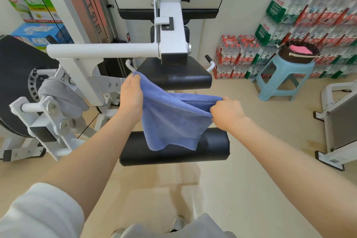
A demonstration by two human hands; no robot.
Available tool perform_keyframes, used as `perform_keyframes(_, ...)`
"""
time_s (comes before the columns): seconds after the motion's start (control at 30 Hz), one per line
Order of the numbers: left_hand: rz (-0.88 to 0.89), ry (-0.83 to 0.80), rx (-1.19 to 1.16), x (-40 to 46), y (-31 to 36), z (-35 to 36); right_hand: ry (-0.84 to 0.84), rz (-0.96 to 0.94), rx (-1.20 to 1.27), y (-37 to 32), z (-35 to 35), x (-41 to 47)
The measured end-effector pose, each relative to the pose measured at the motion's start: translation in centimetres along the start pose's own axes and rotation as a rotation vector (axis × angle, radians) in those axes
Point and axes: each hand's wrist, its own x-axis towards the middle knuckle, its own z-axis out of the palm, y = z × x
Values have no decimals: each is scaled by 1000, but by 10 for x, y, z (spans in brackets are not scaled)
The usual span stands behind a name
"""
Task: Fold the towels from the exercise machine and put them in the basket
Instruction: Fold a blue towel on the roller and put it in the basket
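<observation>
**Blue towel mid-fold, held in the air over the machine**

I read the blue towel [170, 120] as stretched between both hands above the black roller pad [212, 147] of the exercise machine [170, 25]. It is clear of the seat pad [185, 77]; its lower edge hangs in front of the roller, and I cannot tell whether it brushes it.

Left hand [131, 96]: fingers curled, pinching the upper corner of the towel, raised higher than the other. Right hand [228, 114]: fingers closed round the opposite edge, where I see two layers of cloth gathered. My judgement: the towel is already doubled once, and the hands hold it taut by the top edge so the free part hangs straight and the corners can be matched for the next fold. Held high, the cloth stays off the floor.

A grey towel [63, 96] is draped over the machine's left-hand bracket, not yet picked up.

The basket [297, 54] sits on a light blue stool [280, 77] to the right, well apart from the hands, in front of stacked bottled-water packs [241, 54]. A pink towel [300, 49] lies folded inside it.

Progress, as I judge it: one towel in, one in hand, one waiting.
</observation>
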Motion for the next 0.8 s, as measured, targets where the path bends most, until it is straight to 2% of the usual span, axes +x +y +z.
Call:
perform_keyframes(0.07, 1, 41, 6, 2, -3, -6, 69, 1, 253, 4, -1, -2)
perform_keyframes(0.17, -20, 104, 13, 7, -10, -17, 37, -24, 917, 11, 0, -6)
perform_keyframes(0.2, -17, 113, 14, 8, -13, -20, 65, -49, 1055, 13, -2, -8)
perform_keyframes(0.23, -21, 116, 12, 9, -15, -23, 94, -99, 1072, 14, -3, -10)
perform_keyframes(0.27, -26, 118, 4, 9, -16, -24, 131, -175, 957, 17, -2, -11)
perform_keyframes(0.37, -61, 142, -34, 10, -20, -25, 176, -350, 137, 14, -4, -12)
perform_keyframes(0.4, -74, 139, -59, 7, -18, -24, 158, -344, -6, 11, -4, -12)
perform_keyframes(0.47, -115, 116, -121, 6, -17, -23, 79, -316, -109, 2, -2, -11)
perform_keyframes(0.6, -173, 72, -220, 3, -16, -17, -100, -289, -157, -10, 5, -8)
perform_keyframes(0.8, -188, 33, -186, 8, -11, -17, -87, -142, -104, -13, 3, -1)
